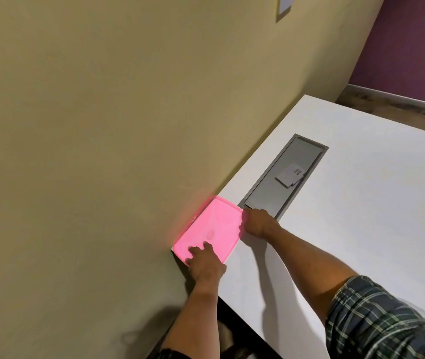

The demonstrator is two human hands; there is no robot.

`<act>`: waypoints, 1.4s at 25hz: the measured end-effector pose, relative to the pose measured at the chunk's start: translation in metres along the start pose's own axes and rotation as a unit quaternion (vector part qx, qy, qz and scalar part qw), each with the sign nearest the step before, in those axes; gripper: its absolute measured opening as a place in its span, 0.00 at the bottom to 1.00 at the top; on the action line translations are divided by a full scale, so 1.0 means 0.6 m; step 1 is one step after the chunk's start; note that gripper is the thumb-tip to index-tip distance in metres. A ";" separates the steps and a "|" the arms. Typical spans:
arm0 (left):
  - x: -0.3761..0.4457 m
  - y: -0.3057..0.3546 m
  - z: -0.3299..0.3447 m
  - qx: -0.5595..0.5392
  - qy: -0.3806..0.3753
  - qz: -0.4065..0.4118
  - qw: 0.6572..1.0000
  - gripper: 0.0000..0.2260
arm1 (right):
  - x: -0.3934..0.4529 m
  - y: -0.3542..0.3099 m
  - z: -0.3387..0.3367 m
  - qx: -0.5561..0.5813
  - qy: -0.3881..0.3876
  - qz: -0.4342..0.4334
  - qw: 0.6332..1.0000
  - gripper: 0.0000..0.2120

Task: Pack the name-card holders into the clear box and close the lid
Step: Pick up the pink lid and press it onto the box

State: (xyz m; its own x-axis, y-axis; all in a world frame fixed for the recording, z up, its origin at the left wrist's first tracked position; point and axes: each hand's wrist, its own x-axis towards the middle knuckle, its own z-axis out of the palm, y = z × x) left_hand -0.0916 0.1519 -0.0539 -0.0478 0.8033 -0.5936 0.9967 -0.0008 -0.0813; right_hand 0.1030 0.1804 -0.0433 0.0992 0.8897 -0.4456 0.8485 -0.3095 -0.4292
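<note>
Plaid sleeve (387, 322) nearest; beyond it the left hand (206, 263) presses flat on the pink lid's (211, 226) near end, the right hand (258, 222) pinches its far-right edge. Hands apart. Box beneath hidden — lid sits against the wall (89, 151), likely light, flexible; press the rims.

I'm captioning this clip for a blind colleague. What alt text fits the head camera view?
Two bare hands press a pink lid at a white table's edge beside a beige wall: left hand flat on its near end, right hand at its right edge.
</note>
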 end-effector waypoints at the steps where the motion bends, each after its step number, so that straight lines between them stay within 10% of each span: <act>1: 0.001 -0.001 0.002 0.009 0.003 0.003 1.000 0.43 | 0.003 -0.001 0.000 0.020 0.015 0.007 1.000 0.11; 9: -0.009 -0.005 -0.001 -0.030 -0.010 -0.001 1.000 0.40 | 0.005 0.001 0.003 0.237 0.106 0.090 0.961 0.17; 16: -0.031 -0.029 -0.024 -0.153 -0.027 -0.010 0.988 0.42 | -0.032 0.024 -0.015 0.404 0.016 0.124 0.906 0.05; 22: -0.093 -0.002 -0.082 -0.242 0.100 0.069 0.963 0.25 | -0.102 0.016 -0.053 0.417 0.048 -0.021 0.907 0.07; 27: -0.151 0.106 -0.183 -0.399 0.282 0.144 0.861 0.18 | -0.184 0.034 -0.104 0.427 0.151 -0.110 0.885 0.05; 35: -0.212 0.255 -0.246 -0.515 0.219 0.193 0.806 0.16 | -0.307 0.134 -0.163 0.129 0.337 -0.182 0.914 0.09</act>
State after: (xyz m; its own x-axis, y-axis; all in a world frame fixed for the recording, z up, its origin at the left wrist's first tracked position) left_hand 0.0765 0.1378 0.1274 0.0815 0.9950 -0.0582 0.4682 0.0133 0.8835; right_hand 0.2039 0.0245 0.0807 0.2063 0.9270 0.3132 0.7466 0.0577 -0.6628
